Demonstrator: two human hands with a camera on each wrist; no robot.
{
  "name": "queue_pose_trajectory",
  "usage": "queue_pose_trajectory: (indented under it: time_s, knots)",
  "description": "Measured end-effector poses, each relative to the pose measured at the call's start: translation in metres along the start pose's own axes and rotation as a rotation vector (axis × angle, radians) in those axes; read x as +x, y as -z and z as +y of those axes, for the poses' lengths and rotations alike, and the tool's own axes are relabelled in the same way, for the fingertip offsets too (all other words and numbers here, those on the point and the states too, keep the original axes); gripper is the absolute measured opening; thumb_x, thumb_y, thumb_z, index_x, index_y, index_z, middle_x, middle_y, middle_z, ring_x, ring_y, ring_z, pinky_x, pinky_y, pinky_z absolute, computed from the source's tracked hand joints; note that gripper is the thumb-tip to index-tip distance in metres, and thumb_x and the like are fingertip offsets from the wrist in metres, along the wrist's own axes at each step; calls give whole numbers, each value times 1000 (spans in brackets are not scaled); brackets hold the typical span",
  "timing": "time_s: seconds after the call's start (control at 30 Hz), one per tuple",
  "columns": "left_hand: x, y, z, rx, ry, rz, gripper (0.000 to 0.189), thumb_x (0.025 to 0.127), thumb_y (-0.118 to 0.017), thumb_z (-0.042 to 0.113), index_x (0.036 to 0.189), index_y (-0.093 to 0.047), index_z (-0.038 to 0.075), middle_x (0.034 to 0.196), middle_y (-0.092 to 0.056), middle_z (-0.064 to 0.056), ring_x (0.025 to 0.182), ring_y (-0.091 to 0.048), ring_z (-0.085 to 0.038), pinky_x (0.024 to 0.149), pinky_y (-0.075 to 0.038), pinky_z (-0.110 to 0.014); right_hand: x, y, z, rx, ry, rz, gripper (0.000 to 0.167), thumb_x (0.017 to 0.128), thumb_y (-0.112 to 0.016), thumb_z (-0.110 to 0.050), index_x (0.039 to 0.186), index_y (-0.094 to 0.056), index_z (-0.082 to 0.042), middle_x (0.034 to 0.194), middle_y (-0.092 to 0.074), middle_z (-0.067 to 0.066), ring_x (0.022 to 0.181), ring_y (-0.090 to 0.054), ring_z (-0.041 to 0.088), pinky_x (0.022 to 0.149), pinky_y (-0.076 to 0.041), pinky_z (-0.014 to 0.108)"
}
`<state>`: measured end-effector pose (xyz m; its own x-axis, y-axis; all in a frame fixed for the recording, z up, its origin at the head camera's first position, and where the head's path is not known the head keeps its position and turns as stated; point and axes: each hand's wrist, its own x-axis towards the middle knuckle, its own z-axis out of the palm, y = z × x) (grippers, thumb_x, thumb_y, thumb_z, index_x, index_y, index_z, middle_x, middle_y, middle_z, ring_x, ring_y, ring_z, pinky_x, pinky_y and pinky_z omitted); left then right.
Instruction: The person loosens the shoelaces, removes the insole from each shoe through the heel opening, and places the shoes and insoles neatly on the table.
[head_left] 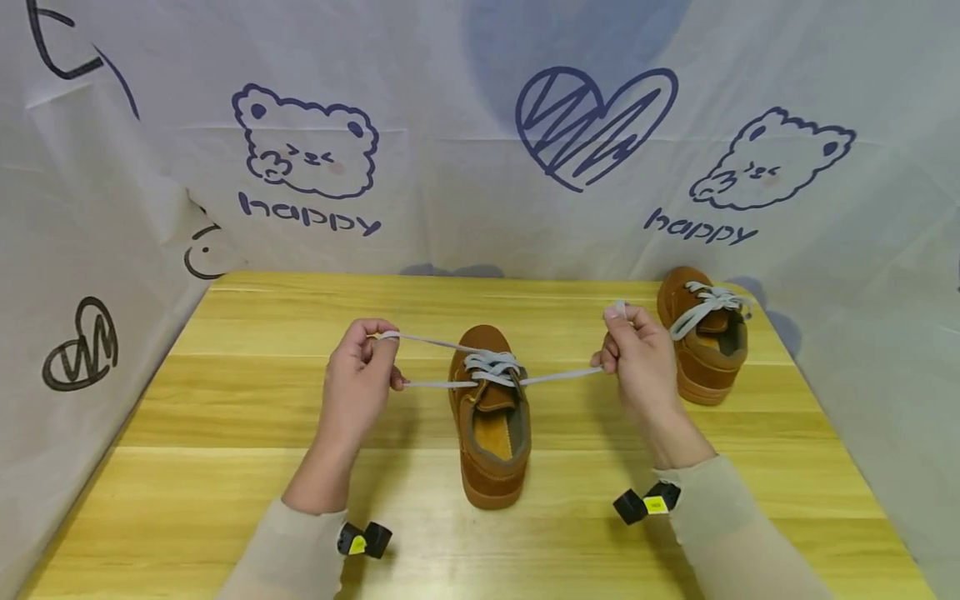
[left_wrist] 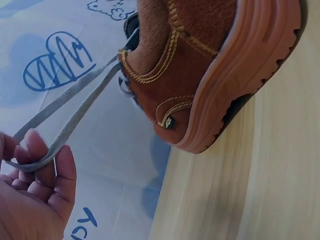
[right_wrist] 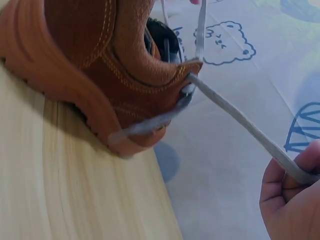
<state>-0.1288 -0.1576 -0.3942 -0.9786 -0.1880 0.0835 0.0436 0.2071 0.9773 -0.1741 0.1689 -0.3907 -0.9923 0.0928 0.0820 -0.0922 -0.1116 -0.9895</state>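
Note:
A brown suede lace-up shoe [head_left: 491, 485] stands in the middle of the table, toe pointing away from me. Its grey-white shoelace [head_left: 492, 365] crosses over the tongue. To the left of the shoe, my left hand [head_left: 356, 379] grips the lace, which runs as two strands from the shoe and bends round the fingers, as the left wrist view shows with the lace [left_wrist: 75, 120]. My right hand [head_left: 641, 358], on the other side, holds a strand stretched out from the eyelets; curled fingers wrap that lace [right_wrist: 245, 125] in the right wrist view.
A matching brown shoe [head_left: 705, 383] with its laces tied in a bow stands at the back right, close behind the right hand. The wooden table [head_left: 225, 467] meets white cloth walls [head_left: 450, 192] with drawings at the back and sides.

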Motion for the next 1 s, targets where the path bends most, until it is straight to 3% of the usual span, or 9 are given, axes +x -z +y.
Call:
queue_pose_trajectory:
  time_s: [0.17,0.27,0.5,0.67,0.83,0.9,1.0]
  knots:
    - [3,9,0,-131,15,70,27,113,-43,26,102,-57,6,71,-54,-2,60,-68,-17,70,-63,-35,0,7,-1,-63,-26,18,31,113,-49,-29,111,-63,-1,65,-46,-2,50,-49,10,62,-57,27]
    - [6,16,-2,-205,9,120,30,114,-38,25,97,-52,5,70,-55,-3,57,-69,-17,65,-64,-38,1,9,0,-91,-38,22,33,113,-49,-29,113,-63,1,66,-46,-2,51,-50,9,62,-57,27]
    - [10,34,-7,-278,52,211,24,115,-35,26,105,-49,10,73,-56,-3,57,-72,-18,56,-62,-37,3,11,4,-195,-68,3,38,113,-49,-27,122,-61,7,69,-46,-1,53,-52,9,62,-57,26]
    - [13,43,-11,-197,153,216,16,113,-39,26,121,-44,12,79,-56,-4,63,-73,-19,61,-63,-36,4,15,6,-345,-97,-82,37,112,-52,-25,132,-60,6,68,-49,-3,55,-55,10,63,-56,26]
    - [13,46,-13,-81,219,133,38,108,-44,18,144,-30,14,89,-61,-9,68,-73,-19,70,-64,-35,6,15,7,-555,-130,-181,37,109,-58,-25,133,-62,4,68,-53,-3,59,-60,12,65,-56,28]
    - [13,45,-13,-9,223,89,47,106,-47,17,148,-27,13,100,-59,-10,71,-73,-19,72,-64,-34,5,14,8,-646,-132,-221,38,109,-58,-26,132,-63,3,69,-57,1,62,-63,14,68,-58,31]
    - [12,42,-14,196,196,16,62,102,-54,17,155,-22,8,120,-52,-16,79,-66,-22,69,-62,-33,3,12,9,-793,-111,-266,36,109,-57,-27,129,-66,1,79,-68,10,70,-69,19,68,-56,33]
